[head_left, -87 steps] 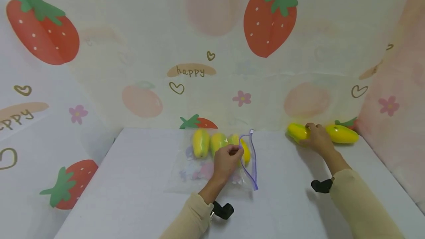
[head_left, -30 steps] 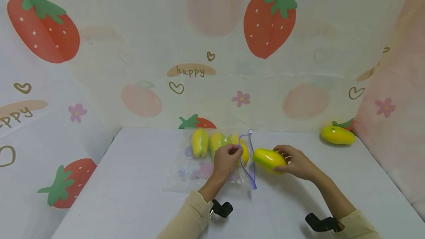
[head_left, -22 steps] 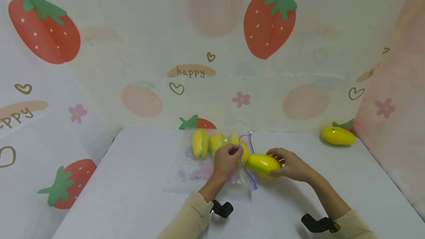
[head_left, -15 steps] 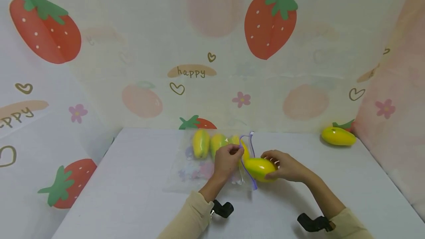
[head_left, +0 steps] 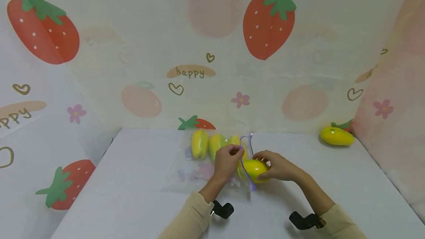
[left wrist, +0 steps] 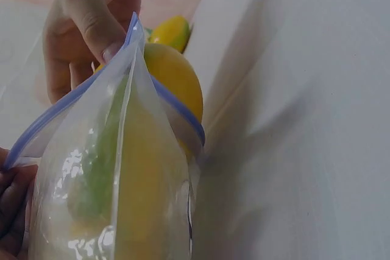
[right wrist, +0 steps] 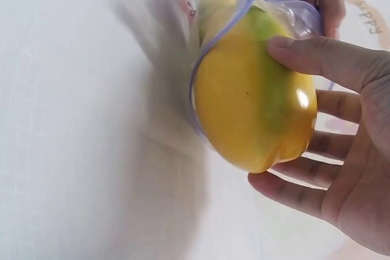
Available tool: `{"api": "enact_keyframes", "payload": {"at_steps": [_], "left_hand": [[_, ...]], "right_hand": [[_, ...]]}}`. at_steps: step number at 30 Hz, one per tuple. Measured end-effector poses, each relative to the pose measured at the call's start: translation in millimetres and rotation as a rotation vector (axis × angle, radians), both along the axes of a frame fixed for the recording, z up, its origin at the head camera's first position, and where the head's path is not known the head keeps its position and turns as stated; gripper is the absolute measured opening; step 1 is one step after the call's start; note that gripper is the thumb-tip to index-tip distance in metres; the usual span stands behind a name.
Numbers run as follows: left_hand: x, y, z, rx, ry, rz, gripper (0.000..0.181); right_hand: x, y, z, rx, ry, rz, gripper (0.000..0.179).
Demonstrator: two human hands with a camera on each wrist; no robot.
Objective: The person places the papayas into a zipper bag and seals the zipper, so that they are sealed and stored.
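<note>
A clear zip bag [head_left: 177, 180] with a purple zip edge [left wrist: 58, 109] lies on the white table, its mouth toward the right. Several yellow-green fruits that look like papayas [head_left: 200, 144] are inside it. My left hand [head_left: 226, 161] pinches the upper zip edge and holds the mouth apart. In my right hand [head_left: 280, 167] is another papaya [right wrist: 256, 95], gripped between thumb and fingers at its outer end. Its front part is inside the bag mouth, with the purple edge across it; its rear part sticks out toward my palm.
One more papaya [head_left: 337, 136] lies at the table's back right corner, by the wall. The white table [head_left: 132, 194] ends at a printed cloth backdrop [head_left: 212, 95] behind and at both sides. A black wrist camera [head_left: 223, 210] sits at each sleeve.
My right hand has taken a papaya from the back right, carried it leftward and pushed it into the bag mouth. My left hand has stayed at the zip edge.
</note>
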State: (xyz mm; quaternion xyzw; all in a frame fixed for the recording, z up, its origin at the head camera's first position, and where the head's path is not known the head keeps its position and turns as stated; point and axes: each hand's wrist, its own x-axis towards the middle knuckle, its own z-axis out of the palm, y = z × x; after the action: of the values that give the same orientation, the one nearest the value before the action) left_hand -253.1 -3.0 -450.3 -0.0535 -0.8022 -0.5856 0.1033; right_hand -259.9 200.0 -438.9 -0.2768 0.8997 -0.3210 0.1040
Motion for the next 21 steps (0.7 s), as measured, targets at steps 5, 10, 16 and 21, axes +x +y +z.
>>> {"api": "enact_keyframes", "payload": {"at_steps": [5, 10, 16, 21], "left_hand": [[-0.8, -0.1, -1.0, 0.001, 0.015, 0.001, 0.019], [0.0, -0.7, 0.6, 0.009, 0.016, -0.003, 0.020], [0.3, -0.7, 0.5, 0.014, 0.015, -0.005, 0.022], [-0.1, -0.5, -0.8, 0.015, 0.008, -0.002, 0.023]], "right_hand": [[-0.3, -6.6, -3.7, -0.035, 0.016, -0.002, 0.056], [-0.4, -11.1, -11.2, -0.109, 0.029, -0.022, 0.055], [1.4, -11.1, -18.8, -0.204, -0.088, -0.065, 0.057], [2.8, -7.7, -22.5, -0.252, -0.193, -0.106, 0.051]]}}
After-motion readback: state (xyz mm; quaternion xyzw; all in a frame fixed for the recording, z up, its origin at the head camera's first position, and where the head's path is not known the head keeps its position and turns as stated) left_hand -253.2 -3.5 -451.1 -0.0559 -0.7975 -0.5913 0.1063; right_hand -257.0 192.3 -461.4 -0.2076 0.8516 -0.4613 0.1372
